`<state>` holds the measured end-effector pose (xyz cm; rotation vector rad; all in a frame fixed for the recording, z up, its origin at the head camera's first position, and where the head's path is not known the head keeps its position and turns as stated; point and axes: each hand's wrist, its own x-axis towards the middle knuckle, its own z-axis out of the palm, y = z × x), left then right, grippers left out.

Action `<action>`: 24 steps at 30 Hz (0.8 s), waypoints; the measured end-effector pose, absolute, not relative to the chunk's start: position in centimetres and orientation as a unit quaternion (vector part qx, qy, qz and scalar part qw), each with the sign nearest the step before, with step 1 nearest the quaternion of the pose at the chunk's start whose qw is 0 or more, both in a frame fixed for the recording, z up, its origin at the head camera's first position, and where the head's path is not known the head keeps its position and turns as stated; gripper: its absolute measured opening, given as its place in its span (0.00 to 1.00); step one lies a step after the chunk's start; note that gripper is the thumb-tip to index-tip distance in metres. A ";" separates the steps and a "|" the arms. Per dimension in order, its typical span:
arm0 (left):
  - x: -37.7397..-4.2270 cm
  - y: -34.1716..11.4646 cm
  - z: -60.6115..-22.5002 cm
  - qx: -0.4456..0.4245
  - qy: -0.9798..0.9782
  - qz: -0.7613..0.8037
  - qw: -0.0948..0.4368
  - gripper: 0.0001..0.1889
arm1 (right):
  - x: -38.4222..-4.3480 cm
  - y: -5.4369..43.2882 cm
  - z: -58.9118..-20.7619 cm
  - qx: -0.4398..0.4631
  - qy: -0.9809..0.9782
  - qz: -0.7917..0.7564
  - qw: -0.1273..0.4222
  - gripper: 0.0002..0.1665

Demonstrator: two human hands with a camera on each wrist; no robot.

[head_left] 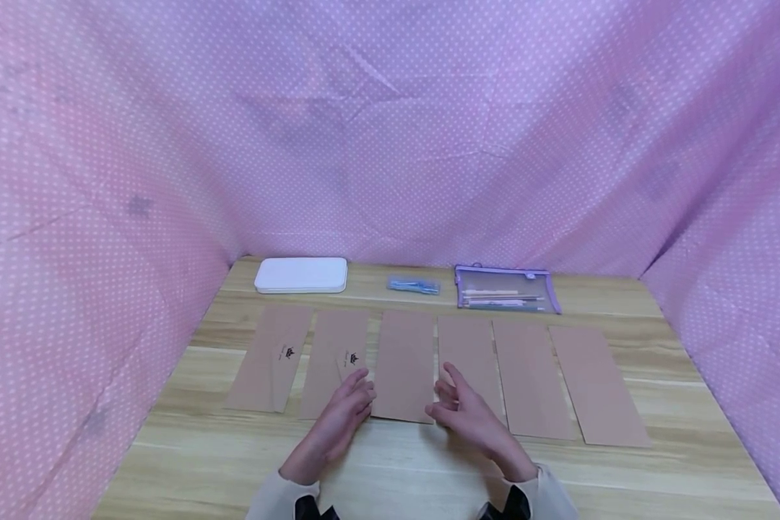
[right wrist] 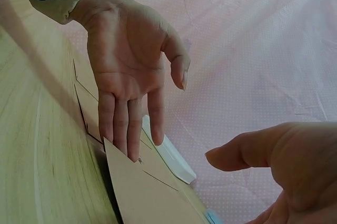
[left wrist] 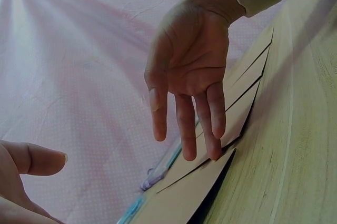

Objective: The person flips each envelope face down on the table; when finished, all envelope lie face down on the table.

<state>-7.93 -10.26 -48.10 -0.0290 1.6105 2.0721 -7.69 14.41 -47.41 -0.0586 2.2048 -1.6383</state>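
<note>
Several flat brown kraft-paper rectangles lie side by side in a row on the wooden table. The middle brown paper piece [head_left: 404, 365] is between my two hands, its near edge lifted slightly off the table in both wrist views. At its left edge is my left hand [head_left: 346, 413], palm turned inward, fingertips right at the paper. Along its right side my right hand [head_left: 471, 419] faces it, fingers loosely extended, overlapping the neighbouring brown piece [head_left: 466, 339]. Two left-hand pieces carry a small black crown print, one on the far-left piece [head_left: 260, 365].
Behind the row stand a white flat case [head_left: 301, 275], a small clear packet with blue contents [head_left: 414, 285] and a purple-edged mesh pouch [head_left: 507, 278] holding pencils. More brown pieces [head_left: 598, 383] lie to the right. A pink dotted cloth [head_left: 390, 144] hangs around the table.
</note>
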 end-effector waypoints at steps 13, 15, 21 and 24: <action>-8.1 -11.3 -46.5 -0.014 0.629 0.748 0.212 0.37 | -8.4 14.4 -46.5 -0.037 0.787 -0.594 0.164 0.48; -8.5 -12.0 -45.8 -0.010 0.633 0.750 0.190 0.37 | -8.7 14.1 -46.4 -0.043 0.790 -0.592 0.153 0.46; -10.1 -14.4 -43.9 -0.005 0.640 0.753 0.150 0.33 | -9.4 12.6 -46.0 -0.076 0.797 -0.581 0.145 0.44; -10.7 -15.6 -43.7 0.018 0.632 0.764 0.127 0.29 | -9.6 11.7 -46.1 -0.099 0.795 -0.580 0.146 0.44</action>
